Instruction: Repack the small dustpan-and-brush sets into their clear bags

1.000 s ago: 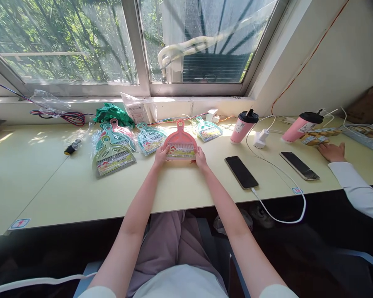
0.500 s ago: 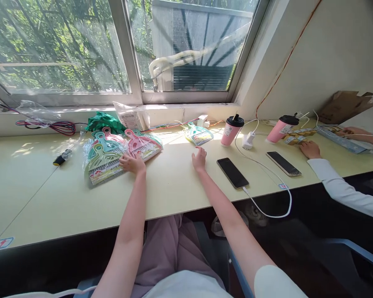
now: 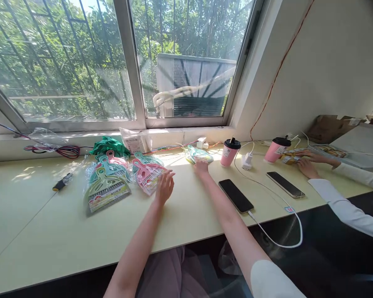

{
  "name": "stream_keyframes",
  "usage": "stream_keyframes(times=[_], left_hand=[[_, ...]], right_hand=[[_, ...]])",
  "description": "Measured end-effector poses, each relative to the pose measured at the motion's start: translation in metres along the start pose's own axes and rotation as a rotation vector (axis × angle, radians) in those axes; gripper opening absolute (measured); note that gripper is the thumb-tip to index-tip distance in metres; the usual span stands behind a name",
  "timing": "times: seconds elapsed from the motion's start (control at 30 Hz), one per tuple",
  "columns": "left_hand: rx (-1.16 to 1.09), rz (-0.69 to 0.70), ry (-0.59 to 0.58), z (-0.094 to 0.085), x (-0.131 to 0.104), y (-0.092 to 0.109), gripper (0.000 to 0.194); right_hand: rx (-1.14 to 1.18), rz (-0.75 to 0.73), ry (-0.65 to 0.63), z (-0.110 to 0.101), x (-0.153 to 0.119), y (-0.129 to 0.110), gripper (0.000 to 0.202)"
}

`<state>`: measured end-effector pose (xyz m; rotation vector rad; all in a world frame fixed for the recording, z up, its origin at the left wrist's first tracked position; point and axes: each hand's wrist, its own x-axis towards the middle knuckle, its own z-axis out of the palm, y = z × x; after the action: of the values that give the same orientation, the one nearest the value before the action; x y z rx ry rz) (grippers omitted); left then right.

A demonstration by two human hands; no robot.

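Observation:
Several small plastic-wrapped brush and dustpan sets lie on the pale yellow table. A green set [image 3: 107, 191] is frontmost in the left pile, overlapping teal and pink ones. Beside it sits a pink set [image 3: 147, 176], with my left hand [image 3: 165, 187] at its right edge; that hand's fingers are extended and it holds nothing visible. Farther right, a teal set [image 3: 191, 154] lies near the wall. My right hand [image 3: 201, 166] reaches to its front edge, fingers largely hidden behind the back of the hand, so any grip cannot be made out.
A black phone [image 3: 236, 195], a second phone [image 3: 285, 184], pink cups [image 3: 229, 153] with black lids and a white charger [image 3: 246, 161] stand or lie on the right. Another person's hands [image 3: 307, 167] work beyond. A screwdriver [image 3: 62, 183] and green plastic [image 3: 110, 146] are left.
My left hand has moved right, from the pile to the pink set's right side. My right hand has reached forward to the teal set. The view has tilted up; the other person's hands have come together.

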<state>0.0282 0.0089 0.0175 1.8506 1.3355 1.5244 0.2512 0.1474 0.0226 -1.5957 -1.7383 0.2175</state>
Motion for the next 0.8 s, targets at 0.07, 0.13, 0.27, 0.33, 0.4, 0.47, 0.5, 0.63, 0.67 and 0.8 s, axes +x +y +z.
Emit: stream_keyframes(times=[0.07,0.13,0.27,0.33,0.4,0.47,0.5,0.63,0.67,0.8], left_hand=[[-0.221,-0.123,-0.184,0.019,0.001,0.001,0.033],[-0.472,-0.351,-0.272,0.031,0.006,0.0,0.055],[-0.922,-0.635,-0.286,0.032,0.014,-0.012,0.08],[-0.943,-0.66,-0.228,0.026,0.014,-0.019,0.07],[-0.891,-0.676,-0.173,0.02,0.013,-0.024,0.06],[-0.857,-0.687,-0.157,0.015,0.012,-0.026,0.06],[-0.854,-0.691,-0.162,0.013,0.012,-0.026,0.062],[-0.848,-0.681,-0.178,0.012,0.012,-0.024,0.065],[-0.844,-0.67,-0.179,0.013,0.012,-0.024,0.066],[-0.798,-0.699,-0.127,0.018,0.014,-0.032,0.064]], right_hand=[[-0.064,-0.017,0.082,-0.01,-0.015,-0.009,0.03],[-0.072,-0.144,0.187,-0.016,-0.041,-0.019,0.03],[-0.065,-0.633,-0.021,-0.011,-0.108,-0.039,0.029],[-0.074,-0.838,-0.19,-0.004,-0.133,-0.048,0.03],[-0.112,-0.952,-0.273,0.0,-0.145,-0.053,0.035],[-0.147,-0.908,-0.242,0.001,-0.145,-0.054,0.038],[-0.163,-0.843,-0.201,0.001,-0.142,-0.053,0.036],[-0.232,-0.604,-0.138,-0.001,-0.129,-0.043,0.025],[-0.237,-0.572,-0.156,-0.002,-0.127,-0.04,0.022],[-0.201,-0.534,-0.213,-0.004,-0.127,-0.039,0.008]])
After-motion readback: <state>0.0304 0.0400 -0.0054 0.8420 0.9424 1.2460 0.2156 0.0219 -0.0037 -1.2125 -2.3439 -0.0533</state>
